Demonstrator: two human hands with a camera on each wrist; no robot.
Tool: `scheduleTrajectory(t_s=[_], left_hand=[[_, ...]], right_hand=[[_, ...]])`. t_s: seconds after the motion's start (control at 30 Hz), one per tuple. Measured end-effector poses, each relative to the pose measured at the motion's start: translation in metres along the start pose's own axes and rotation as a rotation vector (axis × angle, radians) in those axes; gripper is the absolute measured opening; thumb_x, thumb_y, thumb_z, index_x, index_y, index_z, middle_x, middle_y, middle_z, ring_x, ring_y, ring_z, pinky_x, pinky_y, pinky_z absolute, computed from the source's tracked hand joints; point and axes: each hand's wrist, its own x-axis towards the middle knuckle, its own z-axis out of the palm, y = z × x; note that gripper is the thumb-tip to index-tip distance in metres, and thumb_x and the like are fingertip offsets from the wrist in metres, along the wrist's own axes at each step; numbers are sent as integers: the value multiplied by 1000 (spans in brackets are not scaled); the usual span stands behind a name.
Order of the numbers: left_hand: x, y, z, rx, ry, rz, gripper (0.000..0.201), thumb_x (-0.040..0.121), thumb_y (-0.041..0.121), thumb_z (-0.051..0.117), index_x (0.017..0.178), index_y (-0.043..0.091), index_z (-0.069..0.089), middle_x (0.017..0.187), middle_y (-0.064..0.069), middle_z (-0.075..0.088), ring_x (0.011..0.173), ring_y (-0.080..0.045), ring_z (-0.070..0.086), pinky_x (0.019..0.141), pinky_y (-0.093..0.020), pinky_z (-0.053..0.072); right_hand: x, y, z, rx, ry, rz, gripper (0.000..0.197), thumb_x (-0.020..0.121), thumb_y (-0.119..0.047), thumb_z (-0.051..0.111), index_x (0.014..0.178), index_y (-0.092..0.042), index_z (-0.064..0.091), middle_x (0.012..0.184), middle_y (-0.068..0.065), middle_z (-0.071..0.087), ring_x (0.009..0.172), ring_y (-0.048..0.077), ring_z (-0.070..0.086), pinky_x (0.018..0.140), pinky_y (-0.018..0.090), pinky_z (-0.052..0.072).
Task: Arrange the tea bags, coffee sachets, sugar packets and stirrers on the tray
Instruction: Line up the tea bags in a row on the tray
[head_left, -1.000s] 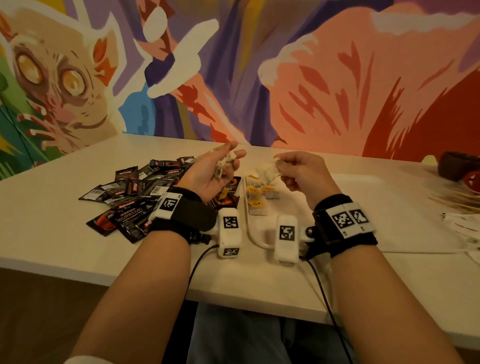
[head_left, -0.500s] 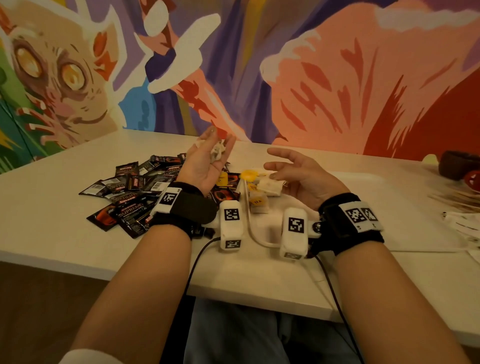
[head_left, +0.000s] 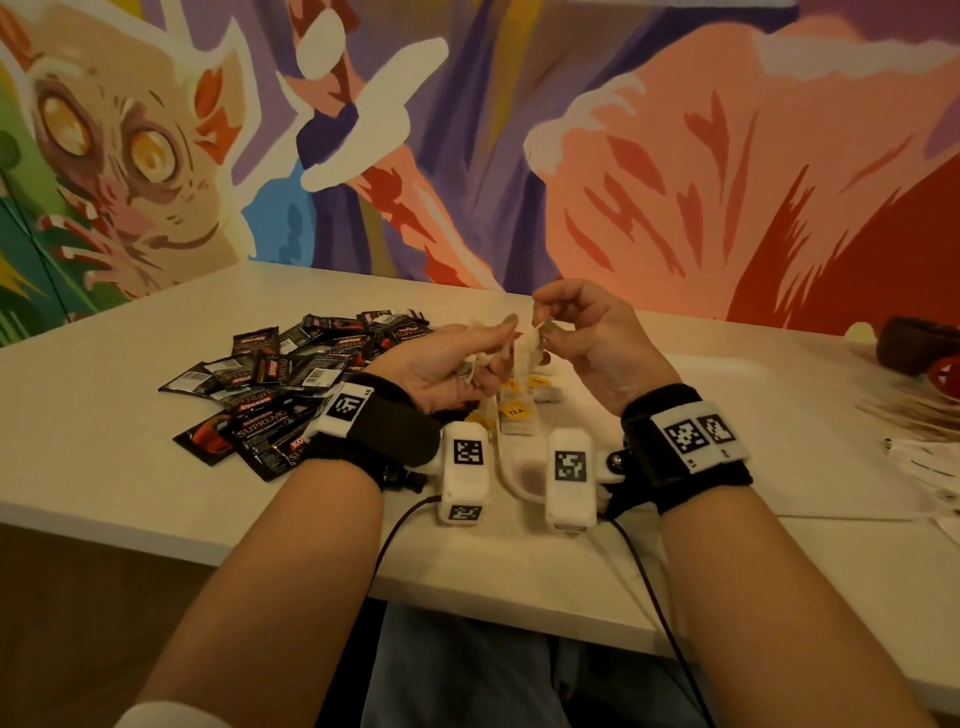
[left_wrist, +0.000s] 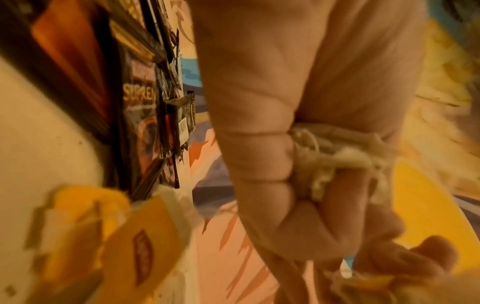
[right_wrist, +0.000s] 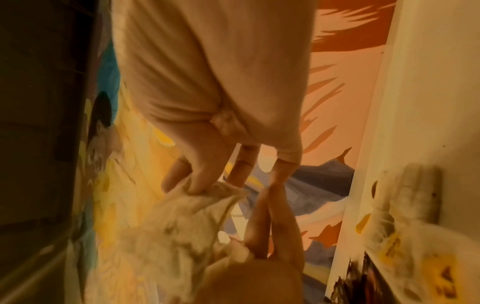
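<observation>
Head view: coffee sachets (black heap) left of the tray.

Two hands, the left hand and the right hand, are raised above one white tray. Left of the tray lies one heap of black coffee sachets, too overlapped to count. At least three yellow-tagged tea bags lie on the tray.

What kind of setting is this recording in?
Probably a café or staff break area, though that is a guess: a bright painted mural covers the wall behind a plain white table strewn with black coffee sachets and yellow-tagged tea bags.
</observation>
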Motion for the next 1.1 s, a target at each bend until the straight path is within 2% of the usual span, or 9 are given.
scheduleTrajectory(t_s=[0.13, 0.23, 0.3, 0.4, 0.57, 0.73, 0.83, 0.97, 1.1], left_hand=[[0, -1, 1, 19, 24, 49, 9, 88, 10, 55, 91, 6, 61, 72, -3, 60, 47, -2, 47, 43, -10, 34], [6, 0, -6, 25, 117, 106, 10, 81, 12, 64, 90, 9, 64, 76, -1, 53, 53, -4, 45, 45, -11, 34], [8, 0, -8, 35, 147, 128, 8, 82, 10, 64, 90, 8, 64, 76, -1, 52, 53, -3, 46, 44, -10, 35], [7, -1, -5, 68, 143, 127, 6, 89, 6, 58, 91, 8, 63, 73, -1, 56, 50, -2, 49, 42, -11, 39], [9, 1, -5, 37, 182, 142, 15, 90, 22, 59, 96, 9, 62, 76, -1, 58, 53, -3, 52, 46, -12, 44], [10, 3, -6, -131, 215, 139, 21, 95, 27, 52, 100, 7, 58, 81, -5, 55, 61, -7, 50, 49, -14, 47], [10, 4, -6, -180, 204, 124, 23, 96, 30, 51, 100, 8, 57, 82, -5, 54, 63, -8, 50, 50, -15, 48], [10, 4, -7, -222, 199, 119, 27, 96, 34, 49, 99, 8, 57, 82, -6, 56, 66, -10, 52, 54, -18, 51], [10, 4, -6, -266, 197, 119, 26, 95, 31, 52, 104, 7, 57, 88, -9, 58, 79, -15, 57, 70, -23, 54]], right_hand=[[2, -3, 5, -41, 5, 51, 34, 83, 18, 48, 87, -13, 60, 74, -4, 63, 70, 4, 60, 61, 19, 47], [5, -4, 1, -62, 70, 196, 15, 92, -8, 54, 98, -18, 62, 95, -2, 67, 89, 15, 61, 79, 34, 47], [5, -5, -1, -75, 59, 312, 9, 91, -17, 57, 97, -13, 62, 87, 1, 68, 78, 16, 63, 75, 30, 51], [3, -10, 2, -200, 17, 388, 12, 84, 0, 62, 77, -9, 61, 62, 2, 62, 58, 12, 58, 56, 20, 52], [12, -15, -8, -391, 127, 604, 27, 82, 10, 60, 63, -9, 52, 63, 7, 50, 55, 16, 50, 41, 18, 44], [14, -10, -21, -649, -50, 1049, 25, 91, 4, 50, 68, -6, 47, 67, 6, 45, 58, 14, 42, 49, 17, 36], [17, -5, -21, -765, -127, 1113, 22, 92, 2, 49, 70, -2, 48, 68, 8, 47, 60, 14, 44, 53, 20, 40], [23, 3, -17, -708, -96, 1124, 20, 93, 5, 45, 74, 1, 49, 73, 10, 52, 64, 16, 50, 51, 21, 48], [21, 4, -8, -661, -150, 1159, 16, 90, 4, 51, 75, 1, 55, 54, 11, 62, 56, 15, 57, 46, 19, 51]])
